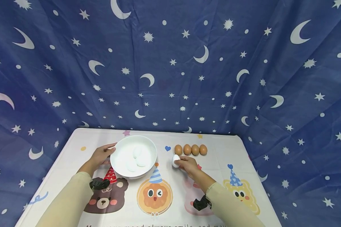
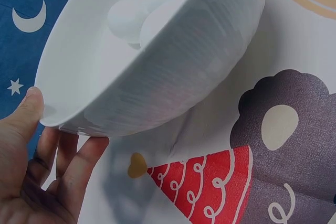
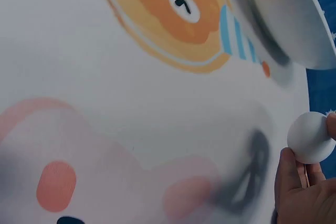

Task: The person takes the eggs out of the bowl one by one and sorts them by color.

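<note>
White egg (image 1: 175,160) pinched by right hand (image 1: 187,165) at frame centre, below four brown eggs (image 1: 191,149) | left hand (image 2: 31,171) lower left, thumb on bowl (image 2: 152,51) rim, grasping it | right wrist: fingertips (image 3: 286,163) grasping white egg, right edge

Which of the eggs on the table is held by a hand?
The white egg, pinched by the right hand; the four brown eggs lie untouched in a row behind it.
</note>
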Action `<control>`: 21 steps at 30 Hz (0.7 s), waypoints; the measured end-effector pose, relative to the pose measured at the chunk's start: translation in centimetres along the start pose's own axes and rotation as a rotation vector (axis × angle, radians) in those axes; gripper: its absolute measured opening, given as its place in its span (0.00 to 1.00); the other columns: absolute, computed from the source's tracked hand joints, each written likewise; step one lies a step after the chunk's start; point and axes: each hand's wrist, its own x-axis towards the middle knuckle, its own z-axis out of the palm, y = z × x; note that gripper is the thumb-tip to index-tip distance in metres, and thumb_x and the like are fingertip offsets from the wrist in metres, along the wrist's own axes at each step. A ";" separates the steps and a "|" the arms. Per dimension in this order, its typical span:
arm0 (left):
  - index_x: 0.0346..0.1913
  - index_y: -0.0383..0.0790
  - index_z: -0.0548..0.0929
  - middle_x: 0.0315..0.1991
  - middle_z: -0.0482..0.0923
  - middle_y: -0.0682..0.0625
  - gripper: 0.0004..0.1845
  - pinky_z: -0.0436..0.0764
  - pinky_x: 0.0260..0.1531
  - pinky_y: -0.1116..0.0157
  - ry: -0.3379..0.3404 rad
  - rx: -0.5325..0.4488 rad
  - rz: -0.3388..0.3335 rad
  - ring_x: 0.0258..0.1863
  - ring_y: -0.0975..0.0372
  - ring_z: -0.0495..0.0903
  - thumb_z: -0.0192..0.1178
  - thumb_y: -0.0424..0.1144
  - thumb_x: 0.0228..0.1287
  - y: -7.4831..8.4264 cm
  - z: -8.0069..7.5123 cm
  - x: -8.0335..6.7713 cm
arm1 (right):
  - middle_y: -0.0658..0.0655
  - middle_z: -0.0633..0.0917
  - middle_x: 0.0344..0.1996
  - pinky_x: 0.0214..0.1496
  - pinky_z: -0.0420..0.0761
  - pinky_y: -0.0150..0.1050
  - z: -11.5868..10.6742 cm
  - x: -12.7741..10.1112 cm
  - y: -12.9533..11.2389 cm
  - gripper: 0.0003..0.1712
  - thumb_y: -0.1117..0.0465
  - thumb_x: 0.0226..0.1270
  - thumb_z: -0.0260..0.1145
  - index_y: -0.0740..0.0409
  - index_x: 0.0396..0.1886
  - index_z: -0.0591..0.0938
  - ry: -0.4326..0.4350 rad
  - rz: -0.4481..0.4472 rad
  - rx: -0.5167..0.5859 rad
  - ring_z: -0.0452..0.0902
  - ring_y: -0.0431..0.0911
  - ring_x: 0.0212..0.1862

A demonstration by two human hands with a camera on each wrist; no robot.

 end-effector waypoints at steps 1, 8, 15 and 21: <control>0.74 0.46 0.64 0.63 0.70 0.33 0.29 0.88 0.39 0.63 0.001 0.002 -0.002 0.57 0.46 0.77 0.52 0.50 0.75 0.0 0.0 0.0 | 0.66 0.82 0.53 0.47 0.85 0.35 -0.1 0.0 0.0 0.26 0.63 0.56 0.74 0.71 0.53 0.82 0.008 0.005 -0.009 0.81 0.44 0.43; 0.75 0.46 0.64 0.64 0.69 0.33 0.30 0.88 0.39 0.64 0.000 0.008 -0.003 0.60 0.44 0.75 0.52 0.50 0.75 0.1 -0.1 -0.1 | 0.67 0.83 0.53 0.49 0.85 0.37 -0.6 0.3 0.4 0.26 0.62 0.55 0.75 0.72 0.52 0.82 0.012 0.028 -0.029 0.82 0.44 0.43; 0.74 0.47 0.64 0.63 0.70 0.34 0.29 0.88 0.39 0.64 -0.002 -0.001 -0.005 0.60 0.45 0.75 0.52 0.50 0.75 0.0 -0.1 0.1 | 0.66 0.84 0.51 0.49 0.86 0.38 -0.7 0.8 1.3 0.24 0.63 0.55 0.76 0.72 0.50 0.83 0.014 0.014 -0.016 0.84 0.45 0.44; 0.74 0.47 0.64 0.62 0.70 0.34 0.30 0.88 0.40 0.64 -0.014 -0.012 -0.004 0.59 0.46 0.76 0.53 0.51 0.74 -0.3 -0.2 0.6 | 0.64 0.87 0.45 0.46 0.87 0.36 -0.6 1.3 2.3 0.22 0.62 0.52 0.78 0.70 0.46 0.86 0.076 -0.029 -0.059 0.84 0.43 0.41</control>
